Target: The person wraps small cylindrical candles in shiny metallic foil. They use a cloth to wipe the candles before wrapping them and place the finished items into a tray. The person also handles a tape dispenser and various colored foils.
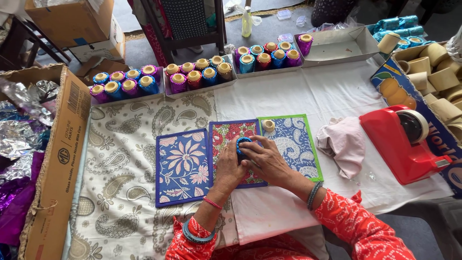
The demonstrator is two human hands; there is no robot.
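Two hands closed around a small blue cup (pixel 243 146), the left hand (pixel 230 168) cupping it from one side and the right hand (pixel 266 161) pressing its fingers (pixel 250 144) over the rim, apparently to steady it on the red floral mat (pixel 226 135) beneath. Just beyond the fingertips sat a bare cup (pixel 268 125) on the green-edged mat (pixel 293 142); trays of finished cups (pixel 197 73) lay farther off, a red tape dispenser (pixel 402 139) well right.

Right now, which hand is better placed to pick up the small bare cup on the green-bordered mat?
Probably the right hand: it lies beside the green-bordered mat, closer to the bare cup than the left hand.
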